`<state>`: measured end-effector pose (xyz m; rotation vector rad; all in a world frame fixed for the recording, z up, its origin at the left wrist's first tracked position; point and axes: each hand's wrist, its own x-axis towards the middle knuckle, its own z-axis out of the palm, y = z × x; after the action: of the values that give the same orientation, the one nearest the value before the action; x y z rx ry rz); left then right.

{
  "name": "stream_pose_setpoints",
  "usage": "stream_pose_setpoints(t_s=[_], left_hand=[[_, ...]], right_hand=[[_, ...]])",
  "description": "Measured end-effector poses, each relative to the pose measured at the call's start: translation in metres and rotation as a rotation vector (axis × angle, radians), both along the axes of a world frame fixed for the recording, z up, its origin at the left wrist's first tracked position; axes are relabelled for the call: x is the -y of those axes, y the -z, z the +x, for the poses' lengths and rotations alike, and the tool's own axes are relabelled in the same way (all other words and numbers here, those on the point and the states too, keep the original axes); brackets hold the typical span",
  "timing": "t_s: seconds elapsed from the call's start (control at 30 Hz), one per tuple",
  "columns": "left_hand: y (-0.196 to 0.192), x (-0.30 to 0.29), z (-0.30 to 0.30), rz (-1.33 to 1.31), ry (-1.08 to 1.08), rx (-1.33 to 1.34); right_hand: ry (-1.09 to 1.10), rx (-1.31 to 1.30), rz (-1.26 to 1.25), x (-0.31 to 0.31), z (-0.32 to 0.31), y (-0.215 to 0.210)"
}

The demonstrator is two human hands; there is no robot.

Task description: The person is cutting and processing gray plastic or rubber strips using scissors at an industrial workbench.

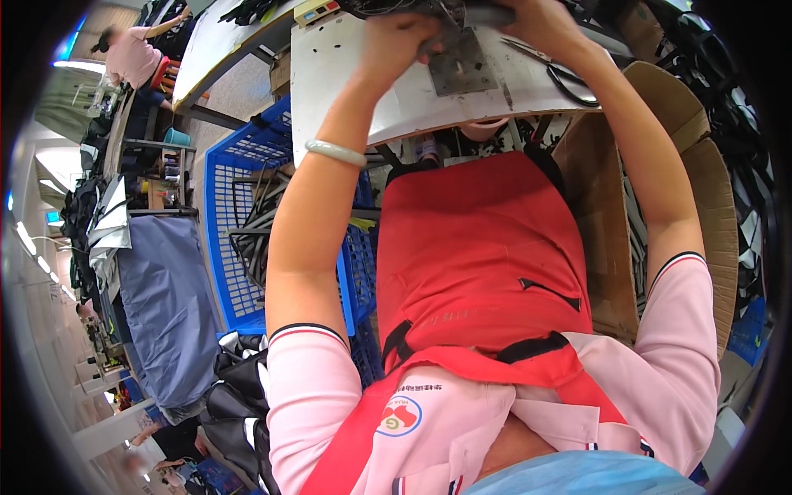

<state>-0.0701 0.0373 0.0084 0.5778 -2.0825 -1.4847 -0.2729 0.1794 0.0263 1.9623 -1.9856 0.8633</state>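
Observation:
At the top edge, both hands are over a white work table [330, 99], beside the dark parts of a machine [445, 10]. My left hand [398, 48] is closed, its fingers curled in by the machine; what they hold is blurred and partly hidden. My right hand [544, 31] grips a dark grey strip [493, 15] that runs toward the machine. Under the hands, a grey metal plate [464, 68] is set in the table top. Scissors with black handles [571, 85] lie under my right wrist.
A blue plastic crate [239, 272] with grey strips stands at the left. On the right is an open cardboard box [602, 223] holding similar strips. Further left are a grey-blue cloth cover [165, 289] and a person in pink [132, 59]. Black pieces hang at far right.

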Motion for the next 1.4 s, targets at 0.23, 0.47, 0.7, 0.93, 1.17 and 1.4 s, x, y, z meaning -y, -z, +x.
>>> stream_pose_setpoints(t_s=[0.23, 0.47, 0.7, 0.93, 1.17, 1.4], left_hand=[[0.013, -0.016, 0.041, -0.368, 0.103, 0.294], [0.008, -0.084, 0.005, -0.189, 0.304, 0.205], [0.014, -0.056, 0.084, 0.209, 0.320, 0.469], [-0.013, -0.047, 0.057, -0.066, 0.123, 0.186], [-0.012, -0.030, 0.033, -0.122, 0.067, 0.205], [-0.006, -0.024, 0.020, -0.098, 0.053, 0.158]], right_hand=[[-0.144, -0.198, 0.254, -0.061, 0.104, 0.021], [-0.212, -0.514, 0.412, -0.043, 0.182, 0.073], [-0.060, 0.186, 0.317, -0.084, 0.052, 0.020], [-0.050, -0.028, 0.141, -0.079, 0.031, 0.005], [0.085, 0.068, 0.262, -0.063, 0.021, -0.003], [0.103, 0.037, 0.341, -0.053, 0.015, -0.015]])
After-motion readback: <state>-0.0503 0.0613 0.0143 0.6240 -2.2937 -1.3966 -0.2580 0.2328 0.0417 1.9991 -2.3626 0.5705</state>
